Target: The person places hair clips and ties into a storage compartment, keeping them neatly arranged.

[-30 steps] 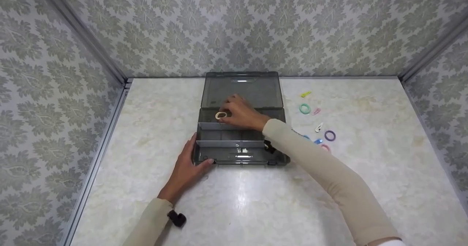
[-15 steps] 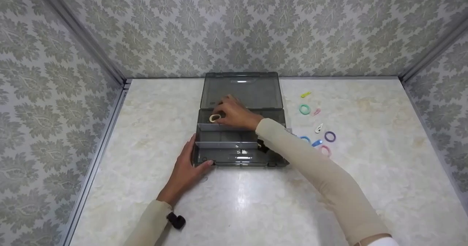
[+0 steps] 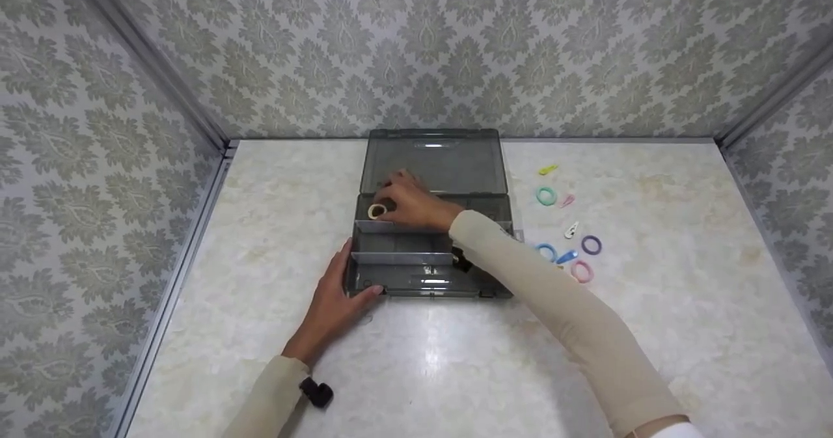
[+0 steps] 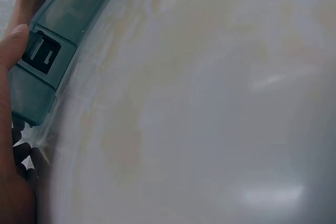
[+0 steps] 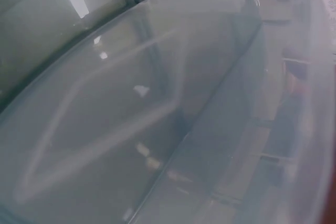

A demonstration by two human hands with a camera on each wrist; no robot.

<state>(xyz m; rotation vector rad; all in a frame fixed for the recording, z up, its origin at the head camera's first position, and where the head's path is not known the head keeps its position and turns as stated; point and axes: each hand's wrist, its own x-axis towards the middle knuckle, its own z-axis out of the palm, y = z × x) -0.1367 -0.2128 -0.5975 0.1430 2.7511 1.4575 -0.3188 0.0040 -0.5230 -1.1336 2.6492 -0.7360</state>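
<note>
A smoky grey plastic organizer box [image 3: 433, 288] lies with its lid back on the table, divided lengthwise into compartments. My left hand [image 3: 330, 308] holds its front left corner, fingers along the left side and thumb at the front latch. In the left wrist view the thumb [image 4: 16, 43] overlaps the box's front wall [image 4: 63, 14] beside the latch. My right hand [image 3: 416, 204] is over the left part of the back compartment and pinches a cream hair tie [image 3: 377, 211]. The right wrist view shows the see-through dividers [image 5: 210, 114] close up; the right hand is hidden there.
Right of the box lie a yellow hair clip [image 3: 548, 170], a green hair tie [image 3: 546, 196], a pink clip [image 3: 567, 201], a white clip [image 3: 571, 230], a purple hair tie [image 3: 591, 245], a blue clip [image 3: 567, 256], a blue hair tie [image 3: 546, 251] and a pink hair tie [image 3: 582, 271].
My right hand has moved a little to the left with the cream hair tie and sits lower at the back compartment. The left hand stays at the box corner.
</note>
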